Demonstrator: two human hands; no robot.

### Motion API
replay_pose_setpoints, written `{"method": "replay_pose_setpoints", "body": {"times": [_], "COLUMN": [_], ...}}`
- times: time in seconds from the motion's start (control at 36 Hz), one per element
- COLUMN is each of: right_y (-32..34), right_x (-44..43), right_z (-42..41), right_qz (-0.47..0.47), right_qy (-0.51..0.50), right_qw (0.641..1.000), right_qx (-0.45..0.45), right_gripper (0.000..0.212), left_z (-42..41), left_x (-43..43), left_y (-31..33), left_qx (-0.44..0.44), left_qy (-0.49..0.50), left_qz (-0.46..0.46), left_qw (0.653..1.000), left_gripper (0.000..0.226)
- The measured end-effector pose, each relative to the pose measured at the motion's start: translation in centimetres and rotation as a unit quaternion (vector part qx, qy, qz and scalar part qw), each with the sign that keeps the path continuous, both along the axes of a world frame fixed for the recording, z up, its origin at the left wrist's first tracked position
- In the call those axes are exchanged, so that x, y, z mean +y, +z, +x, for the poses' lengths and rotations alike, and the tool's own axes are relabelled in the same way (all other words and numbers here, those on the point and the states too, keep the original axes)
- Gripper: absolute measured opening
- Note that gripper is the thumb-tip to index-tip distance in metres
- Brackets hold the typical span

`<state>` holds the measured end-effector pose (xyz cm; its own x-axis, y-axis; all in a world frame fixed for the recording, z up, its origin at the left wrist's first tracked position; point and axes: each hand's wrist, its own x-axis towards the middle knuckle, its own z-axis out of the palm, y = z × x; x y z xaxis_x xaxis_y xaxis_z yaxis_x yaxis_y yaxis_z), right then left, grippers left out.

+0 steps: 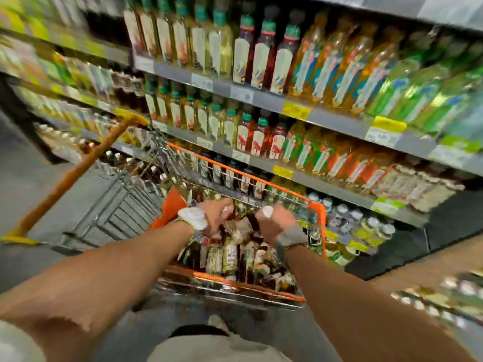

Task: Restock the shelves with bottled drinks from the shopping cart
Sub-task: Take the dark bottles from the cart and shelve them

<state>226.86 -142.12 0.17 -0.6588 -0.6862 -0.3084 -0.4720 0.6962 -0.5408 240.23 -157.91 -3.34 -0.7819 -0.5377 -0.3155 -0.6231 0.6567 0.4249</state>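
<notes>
The shopping cart, wire with an orange rim, stands in front of me, filled with several bottled drinks lying and standing in a heap. Both my hands are down inside it over the heap. My left hand has its fingers curled around the top of a dark bottle. A little to its right, my right hand is closed on a bottle with a white cap that sticks up above my fist. The shelves behind the cart hold rows of yellow, red and orange bottled drinks. The whole view is motion-blurred.
A second wire cart with an orange handle stands to the left of mine, with bottles in it. The lowest shelf to the right of the cart holds white-capped bottles. Grey floor stretches to the left. Another shelf edge lies at lower right.
</notes>
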Motion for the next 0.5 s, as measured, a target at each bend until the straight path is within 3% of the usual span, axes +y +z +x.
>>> {"method": "replay_pose_setpoints", "body": {"times": [0.06, 0.19, 0.39, 0.5], "right_y": [1.2, 3.9, 7.2, 8.7], "right_x": [0.4, -0.3, -3.0, -5.8], "right_z": [0.7, 2.8, 3.7, 3.9], "right_qz": [-0.059, -0.173, -0.219, -0.254], "right_qy": [-0.051, -0.089, -0.087, -0.096], "right_qw": [0.997, 0.981, 0.970, 0.958], "right_qx": [-0.011, 0.007, 0.063, 0.094], "right_gripper": [0.041, 0.029, 0.036, 0.037], "left_z": [1.1, 2.9, 3.1, 2.7], "left_x": [-0.3, -0.6, -3.7, -6.0], "left_y": [2.2, 7.9, 11.5, 12.8], "left_qx": [-0.002, 0.072, 0.138, 0.226], "left_qy": [-0.015, 0.010, 0.036, 0.039], "left_qz": [-0.011, -0.103, -0.090, -0.059], "left_qw": [1.000, 0.992, 0.986, 0.972], "left_gripper": [0.035, 0.044, 0.047, 0.058]}}
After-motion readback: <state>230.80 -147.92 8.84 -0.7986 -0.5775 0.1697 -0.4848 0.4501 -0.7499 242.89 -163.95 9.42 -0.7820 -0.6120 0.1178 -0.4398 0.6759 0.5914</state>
